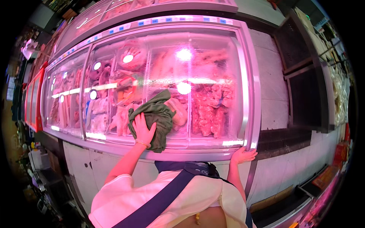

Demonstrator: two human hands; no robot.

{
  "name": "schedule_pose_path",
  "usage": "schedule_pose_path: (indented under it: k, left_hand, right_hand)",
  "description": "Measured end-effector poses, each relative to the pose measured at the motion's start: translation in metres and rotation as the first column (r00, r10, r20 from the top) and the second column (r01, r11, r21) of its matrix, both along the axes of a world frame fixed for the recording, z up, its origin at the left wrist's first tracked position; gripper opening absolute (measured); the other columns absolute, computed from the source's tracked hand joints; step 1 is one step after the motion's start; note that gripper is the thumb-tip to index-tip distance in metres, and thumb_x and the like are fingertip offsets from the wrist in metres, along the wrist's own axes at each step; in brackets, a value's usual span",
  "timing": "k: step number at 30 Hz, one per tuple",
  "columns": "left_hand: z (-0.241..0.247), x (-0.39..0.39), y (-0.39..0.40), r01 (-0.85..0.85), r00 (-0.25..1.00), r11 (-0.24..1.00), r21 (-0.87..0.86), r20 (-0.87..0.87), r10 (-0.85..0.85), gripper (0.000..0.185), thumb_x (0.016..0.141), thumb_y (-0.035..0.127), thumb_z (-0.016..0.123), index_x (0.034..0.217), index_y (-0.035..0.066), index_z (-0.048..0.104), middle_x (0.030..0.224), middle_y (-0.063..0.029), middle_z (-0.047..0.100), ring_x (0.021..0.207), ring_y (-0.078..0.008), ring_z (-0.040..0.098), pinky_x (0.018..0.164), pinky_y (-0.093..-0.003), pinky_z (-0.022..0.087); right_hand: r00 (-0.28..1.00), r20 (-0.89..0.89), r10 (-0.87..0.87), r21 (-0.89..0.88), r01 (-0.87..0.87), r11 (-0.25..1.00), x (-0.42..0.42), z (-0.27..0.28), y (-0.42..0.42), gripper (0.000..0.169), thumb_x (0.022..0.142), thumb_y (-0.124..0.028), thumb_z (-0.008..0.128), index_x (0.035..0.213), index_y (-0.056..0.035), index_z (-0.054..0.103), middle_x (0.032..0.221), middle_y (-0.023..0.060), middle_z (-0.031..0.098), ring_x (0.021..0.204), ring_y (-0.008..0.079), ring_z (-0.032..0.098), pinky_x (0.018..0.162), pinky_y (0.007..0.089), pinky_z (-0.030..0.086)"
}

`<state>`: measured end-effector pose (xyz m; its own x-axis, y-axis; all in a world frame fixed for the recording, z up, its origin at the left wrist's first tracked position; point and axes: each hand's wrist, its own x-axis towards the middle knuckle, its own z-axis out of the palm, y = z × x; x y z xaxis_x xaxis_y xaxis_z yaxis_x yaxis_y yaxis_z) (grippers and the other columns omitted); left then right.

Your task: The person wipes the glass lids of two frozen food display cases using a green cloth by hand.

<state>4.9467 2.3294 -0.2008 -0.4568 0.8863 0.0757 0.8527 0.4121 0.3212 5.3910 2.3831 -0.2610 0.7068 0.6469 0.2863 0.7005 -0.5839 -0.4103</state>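
My left hand presses a crumpled dark green cloth against the sliding glass lid of a chest freezer. Its fingers are spread over the cloth, and a thin bangle circles the wrist. Under the glass, cuts of meat lie in sections split by wire dividers, tinted pink by the light. At the freezer's front right corner, my right hand rests against the pale frame with its fingers stretched to the right, holding nothing that I can see. Bright lamp reflections hide parts of the contents.
Behind this freezer stands another glass-topped case, with small labels along the near rim. A red-framed cabinet is at the left. On the right are a dark metal-framed unit, a black floor grate and pale floor tiles.
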Motion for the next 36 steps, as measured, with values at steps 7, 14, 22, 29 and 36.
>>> schedule_pose_path:
  k: [7, 14, 22, 29, 36]
  left_hand:
    - [-0.043, -0.075, 0.050, -0.698, 0.715, 0.715, -0.040, 0.010, 0.699, 0.078, 0.090, 0.056, 0.033, 0.140, -0.002, 0.022, 0.145, -0.0231, 0.022, 0.137, -0.0341, 0.014, 0.109, -0.0497, 0.008]
    - [-0.033, -0.124, 0.172, -0.540, 0.793, 0.833, 0.120, -0.258, 0.552, 0.067, 0.087, 0.053, 0.039, 0.130, 0.001, 0.038, 0.126, -0.0146, 0.044, 0.124, -0.0274, 0.035, 0.103, -0.0530, 0.022]
    - [-0.015, -0.009, 0.298, 0.073, 0.980, 0.996, 0.043, -0.188, -0.064, 0.063, 0.088, 0.047, 0.038, 0.133, 0.002, 0.037, 0.134, -0.0139, 0.038, 0.127, -0.0266, 0.032, 0.106, -0.0524, 0.018]
    - [-0.016, 0.119, 0.359, 0.535, 0.841, 0.841, 0.078, -0.139, -0.522, 0.062, 0.089, 0.045, 0.036, 0.135, 0.003, 0.034, 0.141, -0.0151, 0.031, 0.133, -0.0277, 0.025, 0.108, -0.0525, 0.012]
    - [-0.006, 0.203, 0.386, 0.847, 0.528, 0.531, -0.024, -0.076, -0.846, 0.064, 0.089, 0.047, 0.034, 0.137, 0.005, 0.032, 0.142, -0.0120, 0.033, 0.134, -0.0262, 0.025, 0.109, -0.0519, 0.011]
  right_hand:
    - [0.998, -0.062, 0.009, -0.057, -0.013, 0.998, 0.004, -0.004, -0.001, 0.063, 0.083, -0.018, 0.054, 0.138, -0.0033, 0.028, 0.143, 0.0245, 0.022, 0.131, 0.0470, 0.017, 0.107, 0.0554, 0.018]
    - [0.998, -0.052, -0.027, -0.092, 0.022, 0.996, 0.002, -0.003, 0.000, 0.060, 0.085, -0.021, 0.052, 0.138, -0.0033, 0.029, 0.142, 0.0231, 0.025, 0.130, 0.0455, 0.019, 0.107, 0.0537, 0.021]
    - [0.999, 0.020, 0.030, -0.052, -0.028, 0.998, 0.008, -0.010, -0.008, 0.063, 0.083, -0.020, 0.053, 0.137, -0.0002, 0.028, 0.141, 0.0257, 0.025, 0.130, 0.0446, 0.020, 0.107, 0.0541, 0.018]
    - [0.997, 0.007, 0.072, -0.018, -0.072, 0.997, 0.004, -0.002, -0.003, 0.064, 0.081, -0.019, 0.052, 0.136, 0.0011, 0.029, 0.141, 0.0274, 0.024, 0.130, 0.0449, 0.021, 0.108, 0.0538, 0.015]
    - [0.998, -0.043, 0.050, -0.020, -0.051, 0.998, -0.001, 0.003, -0.005, 0.064, 0.080, -0.019, 0.051, 0.136, 0.0028, 0.028, 0.143, 0.0276, 0.021, 0.131, 0.0455, 0.018, 0.107, 0.0556, 0.014]
